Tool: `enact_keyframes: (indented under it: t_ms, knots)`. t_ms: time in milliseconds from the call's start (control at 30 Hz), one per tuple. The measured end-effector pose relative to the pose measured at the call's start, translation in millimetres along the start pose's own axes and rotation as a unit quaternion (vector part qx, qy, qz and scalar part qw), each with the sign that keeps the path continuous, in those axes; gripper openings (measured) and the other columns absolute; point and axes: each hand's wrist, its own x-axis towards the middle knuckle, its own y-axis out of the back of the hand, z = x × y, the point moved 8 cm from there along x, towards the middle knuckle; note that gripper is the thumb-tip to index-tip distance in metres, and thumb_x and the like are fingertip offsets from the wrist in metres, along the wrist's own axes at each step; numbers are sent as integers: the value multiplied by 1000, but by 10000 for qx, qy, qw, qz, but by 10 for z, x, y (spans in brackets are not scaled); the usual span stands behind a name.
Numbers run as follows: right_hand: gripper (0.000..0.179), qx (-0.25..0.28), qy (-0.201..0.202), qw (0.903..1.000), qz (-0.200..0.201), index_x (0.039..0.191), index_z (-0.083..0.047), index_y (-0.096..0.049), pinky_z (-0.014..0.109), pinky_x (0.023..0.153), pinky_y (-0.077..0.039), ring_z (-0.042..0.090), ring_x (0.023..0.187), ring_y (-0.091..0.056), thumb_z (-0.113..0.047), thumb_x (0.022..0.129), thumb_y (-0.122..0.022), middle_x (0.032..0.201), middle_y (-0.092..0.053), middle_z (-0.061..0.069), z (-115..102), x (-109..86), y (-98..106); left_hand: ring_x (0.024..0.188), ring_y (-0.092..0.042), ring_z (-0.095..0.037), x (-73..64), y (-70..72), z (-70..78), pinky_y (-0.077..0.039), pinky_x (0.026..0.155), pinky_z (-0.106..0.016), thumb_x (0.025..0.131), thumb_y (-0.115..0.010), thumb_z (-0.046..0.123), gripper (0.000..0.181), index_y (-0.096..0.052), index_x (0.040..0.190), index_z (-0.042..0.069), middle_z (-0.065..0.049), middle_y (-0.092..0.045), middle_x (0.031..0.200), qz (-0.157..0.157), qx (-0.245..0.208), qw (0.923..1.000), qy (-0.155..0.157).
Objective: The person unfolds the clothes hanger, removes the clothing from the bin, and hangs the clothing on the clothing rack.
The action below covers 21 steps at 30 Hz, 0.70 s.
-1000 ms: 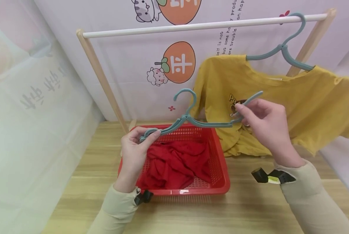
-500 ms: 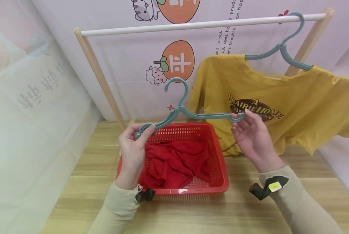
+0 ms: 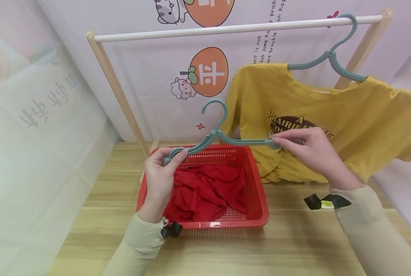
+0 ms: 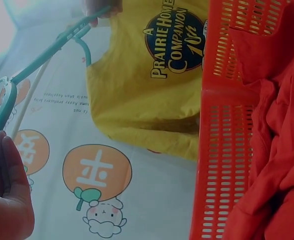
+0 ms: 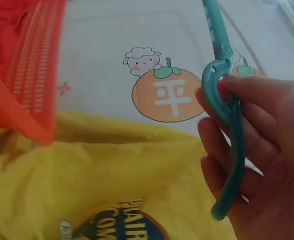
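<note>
A teal plastic hanger point(image 3: 243, 142) is held up in the air over the red basket, hook upward, between both hands. My left hand point(image 3: 159, 182) grips its left end, thumb on top. My right hand point(image 3: 310, 147) pinches its right end between thumb and fingers. Close up in the right wrist view, a curved notch sits at the thumb, and a narrow end piece point(image 5: 234, 185) of the hanger runs down across the fingers. Behind my right hand, a yellow T-shirt point(image 3: 333, 111) with a printed logo hangs on another teal hanger point(image 3: 346, 72).
Below the hands, a red plastic basket point(image 3: 222, 224) holds crumpled red cloth point(image 3: 205, 191) on the wood-patterned tabletop point(image 3: 98, 226). A rack with a white rail point(image 3: 191, 33) and wooden posts point(image 3: 117, 90) stands behind it. White printed sheets point(image 3: 150, 111) form the backdrop.
The hanger's right end piece, angled upward a second ago, no longer sticks up. My right hand turned palm up, then rolled back into a pinch. The hanger rose slightly, then dropped; my left hand kept its grip.
</note>
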Motion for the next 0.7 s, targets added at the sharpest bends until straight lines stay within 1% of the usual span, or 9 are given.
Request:
enact_keyframes:
  t_ms: [100,200,267,400,500,567,600,633,700]
  knots:
    - [16,-148,506,9982,-268,108,-14,-81,18,67,-54,13,80,-71,-22,95,-75,92,-77,0,-165,8,-52,81,-72,-21,7,8,6,-59,86,-37,91,-76,2,7,-75,98,3,-9,-75,90,29,-105,9999,-30]
    - [15,-321,760,9959,-359,105,-12,-81,18,63,-53,15,73,-69,-19,92,-79,92,-76,0,-259,9,-90,80,-72,-20,12,10,19,-59,85,-37,91,-75,0,8,-75,96,6,-8,-75,89,16,-175,9998,-66]
    - [16,-409,832,9952,-319,104,-13,-81,19,59,-52,16,69,-68,-18,88,-83,92,-76,0,-284,12,-105,79,-71,-20,17,15,16,-59,85,-36,91,-75,-1,9,-75,95,7,-8,-75,88,-2,-197,9998,-65]
    - [16,-382,941,9945,-255,102,-12,-81,19,59,-53,15,68,-69,-12,86,-84,90,-76,0,-302,6,-109,80,-71,-23,33,36,7,-58,85,-37,91,-77,2,5,-74,95,6,-9,-75,88,-107,-46,9999,33]
    - [15,-327,934,9947,-277,100,-14,-82,19,59,-53,13,67,-69,-11,85,-84,88,-76,-2,-306,-8,-106,81,-70,-25,90,57,19,-59,82,-37,90,-79,6,10,-74,97,1,-8,-74,88,-461,393,9981,107]
    - [14,-352,930,9945,-315,98,-15,-82,19,59,-53,13,67,-68,-11,85,-85,88,-76,-3,-301,-19,-102,81,-70,-26,141,65,46,-59,79,-35,89,-80,6,13,-75,99,0,-8,-74,88,-848,903,9922,104]
    - [13,-372,914,9945,-346,97,-16,-82,19,59,-53,14,68,-68,-12,85,-85,88,-75,-4,-294,-24,-102,81,-69,-25,168,64,58,-59,77,-33,89,-80,6,14,-76,100,0,-8,-74,88,-1080,1163,9873,90]
    - [13,-396,901,9944,-385,97,-16,-82,19,60,-53,14,68,-68,-12,85,-85,88,-75,-4,-286,-28,-104,81,-70,-26,188,59,75,-59,76,-33,88,-81,6,14,-76,100,0,-7,-74,89,-1314,1410,9812,74]
    - [12,-448,878,9941,-456,96,-17,-81,19,60,-53,14,70,-67,-12,85,-85,88,-75,-5,-264,-35,-111,80,-69,-27,213,45,107,-59,73,-31,88,-81,9,13,-79,100,4,-6,-75,89,-1702,1974,9654,9]
